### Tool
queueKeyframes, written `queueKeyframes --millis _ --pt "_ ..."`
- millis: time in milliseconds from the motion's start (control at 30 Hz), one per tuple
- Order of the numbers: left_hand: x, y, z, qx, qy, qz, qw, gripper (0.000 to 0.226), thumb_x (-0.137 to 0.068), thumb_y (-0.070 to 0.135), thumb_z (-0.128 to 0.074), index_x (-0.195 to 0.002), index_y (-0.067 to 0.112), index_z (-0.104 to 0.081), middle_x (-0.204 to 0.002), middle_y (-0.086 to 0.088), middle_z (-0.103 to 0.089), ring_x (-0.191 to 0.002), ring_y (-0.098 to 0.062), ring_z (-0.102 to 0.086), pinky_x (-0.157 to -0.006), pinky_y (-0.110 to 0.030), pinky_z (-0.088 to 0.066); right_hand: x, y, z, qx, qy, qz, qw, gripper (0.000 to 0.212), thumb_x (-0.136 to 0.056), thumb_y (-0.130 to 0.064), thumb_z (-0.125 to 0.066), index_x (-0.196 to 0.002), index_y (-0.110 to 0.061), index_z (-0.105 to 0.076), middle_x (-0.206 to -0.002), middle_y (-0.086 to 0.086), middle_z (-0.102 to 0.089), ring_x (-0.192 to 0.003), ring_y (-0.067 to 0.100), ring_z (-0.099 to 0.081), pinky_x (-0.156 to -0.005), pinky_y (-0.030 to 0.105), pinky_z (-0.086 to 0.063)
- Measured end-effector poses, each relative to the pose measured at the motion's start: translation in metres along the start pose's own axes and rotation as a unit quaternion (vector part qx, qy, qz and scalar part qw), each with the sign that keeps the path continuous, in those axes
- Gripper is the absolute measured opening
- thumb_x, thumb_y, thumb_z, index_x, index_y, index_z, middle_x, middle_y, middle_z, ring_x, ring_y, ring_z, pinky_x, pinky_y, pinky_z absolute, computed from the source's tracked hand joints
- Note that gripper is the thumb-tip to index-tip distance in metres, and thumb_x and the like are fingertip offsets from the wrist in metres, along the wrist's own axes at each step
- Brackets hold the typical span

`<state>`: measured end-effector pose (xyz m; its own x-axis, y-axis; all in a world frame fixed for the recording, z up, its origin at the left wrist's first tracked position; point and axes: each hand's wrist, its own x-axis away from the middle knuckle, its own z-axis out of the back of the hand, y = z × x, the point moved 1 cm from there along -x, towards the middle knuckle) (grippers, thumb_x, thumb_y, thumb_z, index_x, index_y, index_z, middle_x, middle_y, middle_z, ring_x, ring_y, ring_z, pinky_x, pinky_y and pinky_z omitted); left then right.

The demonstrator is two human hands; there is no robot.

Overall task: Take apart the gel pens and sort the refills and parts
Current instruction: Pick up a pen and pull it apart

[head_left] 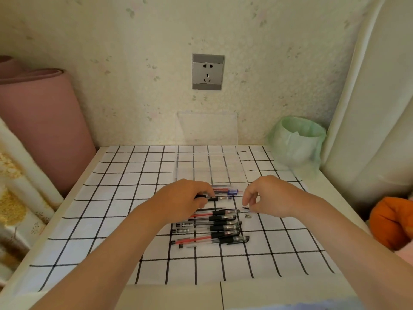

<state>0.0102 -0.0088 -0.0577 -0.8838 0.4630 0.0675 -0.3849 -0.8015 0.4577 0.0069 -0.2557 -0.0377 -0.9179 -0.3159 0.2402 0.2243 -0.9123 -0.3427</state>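
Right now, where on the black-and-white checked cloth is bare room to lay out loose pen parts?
Free: on the checked cloth, the back-left squares between the clear plastic box and the cloth's left edge; also the near strip below the pile of gel pens. Crowded: the centre: pens, small metal tip, left hand, right hand.
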Motion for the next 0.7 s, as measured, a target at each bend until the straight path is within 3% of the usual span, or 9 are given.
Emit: queueKeyframes --millis 200,467,567,700 --pt "-0.003 0.005 -0.004 -0.009 -0.001 -0.003 1.000 0.020 -0.099 0.034 -0.052 -0.116 0.043 -0.059 -0.094 0.012 -0.066 -0.066 -0.005 -0.057 -0.063 -0.024 -0.048 0.006 -0.001 -0.004 0.027 -0.003 -0.013 1.000 0.019 -0.077 -0.040 -0.079 -0.094 -0.033 -0.076 -0.084 -0.021 -0.066 -0.081 -0.004 -0.060 -0.071 0.020 -0.047" --pt "0.000 0.004 -0.005 -0.001 0.000 0.000 1.000 0.020 -0.098 0.035 -0.052 -0.114 0.043 -0.060 -0.085 0.016 -0.063 -0.066 -0.004 -0.057 -0.061 -0.022 -0.044 0.001 -0.010 -0.011 0.055 -0.009 0.002 0.998 0.006 -0.080 -0.035 -0.075 -0.085 -0.032 -0.076 -0.078 -0.022 -0.064 -0.080 -0.001 -0.062 -0.070 0.021 -0.048" --pt "0.001 0.004 -0.002 0.012 0.007 -0.001 1.000 0.019 -0.098 0.035 -0.054 -0.115 0.041 -0.060 -0.088 0.015 -0.065 -0.071 -0.005 -0.060 -0.067 -0.027 -0.051 -0.001 -0.015 -0.009 0.005 0.061 0.038 0.997 0.004 -0.083 -0.032 -0.071 -0.086 -0.033 -0.072 -0.086 -0.019 -0.067 -0.074 -0.006 -0.060 -0.069 0.019 -0.047" --pt "0.002 0.004 0.002 0.026 0.013 -0.003 1.000 0.020 -0.097 0.034 -0.054 -0.116 0.038 -0.061 -0.091 0.016 -0.064 -0.079 -0.004 -0.060 -0.077 -0.032 -0.054 -0.004 -0.032 -0.008 -0.067 0.132 0.083 0.986 0.004 -0.085 -0.033 -0.072 -0.089 -0.033 -0.072 -0.087 -0.017 -0.068 -0.064 -0.019 -0.054 -0.054 0.008 -0.033"
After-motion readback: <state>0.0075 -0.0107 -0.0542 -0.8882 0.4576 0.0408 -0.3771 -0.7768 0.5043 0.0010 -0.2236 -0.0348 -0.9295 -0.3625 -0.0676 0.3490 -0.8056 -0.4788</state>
